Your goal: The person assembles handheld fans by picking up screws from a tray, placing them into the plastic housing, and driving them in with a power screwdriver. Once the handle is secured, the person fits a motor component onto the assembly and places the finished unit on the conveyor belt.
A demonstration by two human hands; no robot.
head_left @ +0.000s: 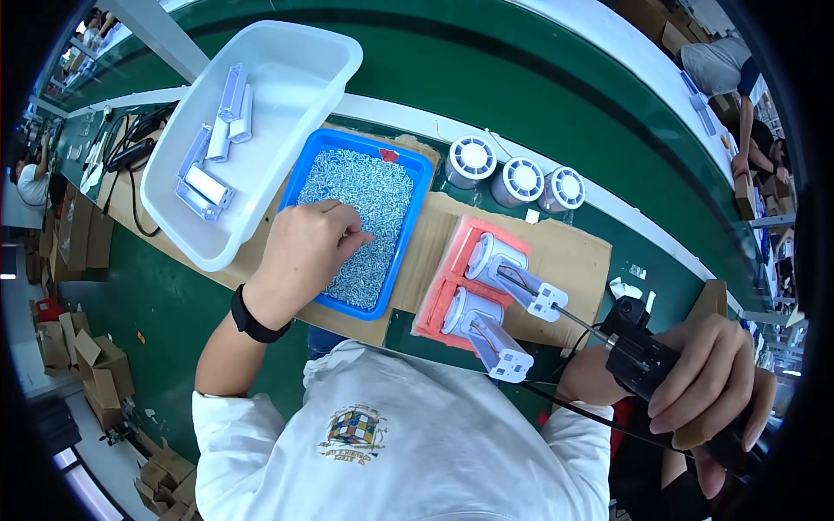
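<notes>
Near right, the right hand point(717, 373) is wrapped around a black power screwdriver point(643, 360), its shaft running left into the farther white fitting point(493, 257)! The nearer white fitting point(486, 334) sits beside it in the pink foam holder point(433, 313). Left, the left hand point(317, 239) dips bent fingers among silvery screws point(360, 182) in a blue tray point(408, 234); can't tell whether they've closed on any. Far left, a white tub point(295, 74); far right, three round white units point(523, 180).
</notes>
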